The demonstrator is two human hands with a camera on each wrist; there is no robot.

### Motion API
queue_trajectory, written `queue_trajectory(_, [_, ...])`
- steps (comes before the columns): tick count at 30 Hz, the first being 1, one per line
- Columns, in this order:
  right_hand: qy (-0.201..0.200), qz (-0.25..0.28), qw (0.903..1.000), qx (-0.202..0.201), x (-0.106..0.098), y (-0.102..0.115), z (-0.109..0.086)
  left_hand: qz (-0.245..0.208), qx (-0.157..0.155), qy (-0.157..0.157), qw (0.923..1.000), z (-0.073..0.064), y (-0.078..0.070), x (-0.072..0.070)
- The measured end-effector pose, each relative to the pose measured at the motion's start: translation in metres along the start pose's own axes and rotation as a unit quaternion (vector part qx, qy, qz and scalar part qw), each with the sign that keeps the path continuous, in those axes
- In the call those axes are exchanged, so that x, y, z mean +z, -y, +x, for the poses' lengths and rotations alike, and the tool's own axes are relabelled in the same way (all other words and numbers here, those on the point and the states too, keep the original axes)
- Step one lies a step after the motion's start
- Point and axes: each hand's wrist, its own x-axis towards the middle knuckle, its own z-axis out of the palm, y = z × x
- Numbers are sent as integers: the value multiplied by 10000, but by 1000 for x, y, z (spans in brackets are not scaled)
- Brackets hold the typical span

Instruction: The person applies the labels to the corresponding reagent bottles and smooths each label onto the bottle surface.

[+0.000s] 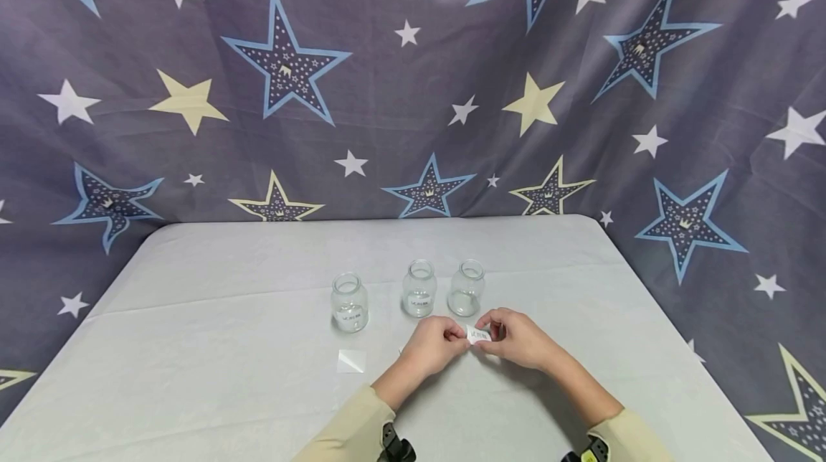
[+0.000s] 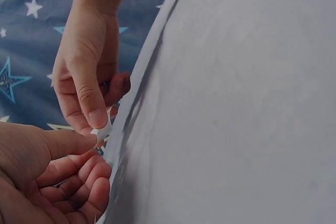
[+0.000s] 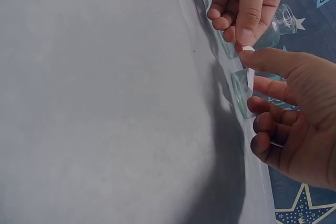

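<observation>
Between both hands is a small white label point(image 1: 478, 335) with dark writing, its face towards the head camera. My left hand point(image 1: 434, 342) pinches its left edge between thumb and finger. From the other side, the fingers of my right hand point(image 1: 521, 338) grip its right end. The left wrist view shows the label point(image 2: 102, 131) bending slightly where the thumbs meet. Just behind the hands stands a glass jar point(image 1: 465, 290) with no label showing. Next to it, a second glass jar point(image 1: 419, 291) bears a written label, as does a third jar point(image 1: 350, 304) further left.
On the white-covered table point(image 1: 193, 318), a small square of shiny clear backing point(image 1: 351, 361) lies in front of the left jar. A dark curtain with stars point(image 1: 374, 89) hangs behind the table and along its sides.
</observation>
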Motion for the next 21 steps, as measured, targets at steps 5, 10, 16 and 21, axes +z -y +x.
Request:
queue_trajectory(5, [-28,3,10000,8,1,0,1,-56,19,31,10000,0,1,-2])
queue_trajectory(10, [-59,43,10000,18,2,2,2,-130,-43,85,9999,-1,0,-6])
queue_trajectory(16, [3,106,9999,89,4,4,4,-105,-37,124,9999,-3,2,-7])
queue_trajectory(21, [-89,158,9998,29,5,6,5,-71,-87,49,9999,-2,4,-8])
